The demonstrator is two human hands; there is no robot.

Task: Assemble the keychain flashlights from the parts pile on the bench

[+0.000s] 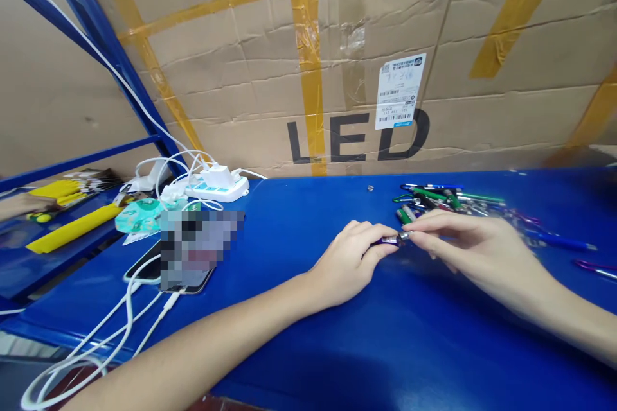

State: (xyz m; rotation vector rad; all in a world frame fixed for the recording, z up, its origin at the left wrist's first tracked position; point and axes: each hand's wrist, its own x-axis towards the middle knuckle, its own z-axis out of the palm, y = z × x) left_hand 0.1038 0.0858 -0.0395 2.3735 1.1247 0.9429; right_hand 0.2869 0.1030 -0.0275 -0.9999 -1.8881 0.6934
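My left hand (349,260) rests on the blue table (308,334) with its fingers curled round a small purple keychain light (388,241). My right hand (463,247) comes in from the right and pinches the silver tip of the same light between thumb and fingers. Just behind both hands lies a heap of small lights and pens (443,200) in green, blue and purple, some with carabiner clips.
A phone (186,273) with white cables lies at the left, beside a white power strip (216,186) and a teal packet (139,215). A big cardboard box marked LED (357,64) walls off the back. Yellow items sit on a blue shelf (72,218) at far left.
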